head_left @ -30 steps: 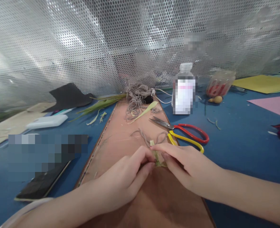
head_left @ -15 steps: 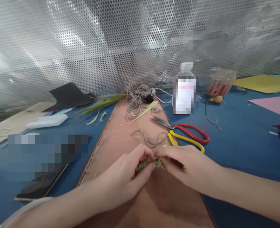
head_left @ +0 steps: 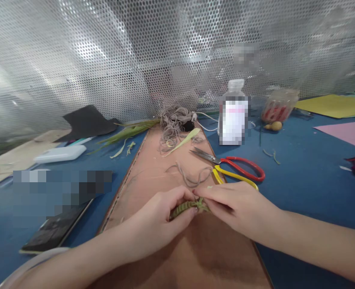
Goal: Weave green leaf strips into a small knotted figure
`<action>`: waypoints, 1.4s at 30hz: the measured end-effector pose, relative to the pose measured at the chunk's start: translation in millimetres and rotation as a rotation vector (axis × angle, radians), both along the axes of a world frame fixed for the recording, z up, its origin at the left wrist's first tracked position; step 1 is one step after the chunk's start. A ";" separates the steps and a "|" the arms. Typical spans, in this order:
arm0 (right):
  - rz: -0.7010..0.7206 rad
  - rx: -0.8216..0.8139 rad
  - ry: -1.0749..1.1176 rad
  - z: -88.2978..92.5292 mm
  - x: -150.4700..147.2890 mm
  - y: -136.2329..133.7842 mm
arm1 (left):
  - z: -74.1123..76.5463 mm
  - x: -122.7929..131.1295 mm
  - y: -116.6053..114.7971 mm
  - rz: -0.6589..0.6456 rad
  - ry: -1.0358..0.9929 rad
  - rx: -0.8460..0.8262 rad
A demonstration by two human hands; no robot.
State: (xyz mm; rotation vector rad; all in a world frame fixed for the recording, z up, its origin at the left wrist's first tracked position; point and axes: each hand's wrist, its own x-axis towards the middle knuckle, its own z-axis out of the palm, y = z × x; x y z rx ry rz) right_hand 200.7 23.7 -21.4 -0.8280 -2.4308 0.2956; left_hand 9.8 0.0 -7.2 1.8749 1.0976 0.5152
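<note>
A small green braided strip (head_left: 183,208), which looks woven from plant fibre, is held between my two hands over the brown board (head_left: 141,188). My left hand (head_left: 162,214) pinches it between thumb and forefinger, its braided length showing inside the curve of the fingers. At the strip's right end, where loose strands stick out, my right hand (head_left: 236,204) is closed with thumb and forefinger on it. My right fingers partly hide that end. Just beyond my hands lie a grey piece of cord (head_left: 192,182) and scissors (head_left: 240,166) with red and yellow handles.
A tangle of grey cord (head_left: 176,118) and a pale leaf strip (head_left: 185,141) lie farther up the board. To the right stand a bottle (head_left: 234,120) and a clear jar (head_left: 280,106). Long green leaves (head_left: 129,131), a white case (head_left: 60,153) and a phone (head_left: 60,226) lie left.
Both hands stay at nearly the same place on the braided strip. Small finger shifts leave more of its braided length showing, and the left hand sits slightly lower.
</note>
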 end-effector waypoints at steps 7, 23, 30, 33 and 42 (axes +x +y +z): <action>-0.009 0.056 -0.012 -4.3 1.6 1.2 | 2.6 -1.8 -0.7 -0.014 0.065 0.049; -0.057 0.047 -0.053 -2.1 1.8 -0.3 | 4.0 -2.6 0.0 -0.066 0.129 0.021; -0.077 0.027 -0.036 -2.5 1.3 0.9 | 2.7 -3.1 1.8 -0.062 0.139 0.036; -0.066 0.011 -0.016 -0.1 0.9 0.2 | 2.1 -2.4 1.9 -0.052 0.101 0.025; 0.049 -0.060 0.010 11.9 -2.0 -8.7 | -0.3 -4.3 2.3 -0.016 0.127 0.043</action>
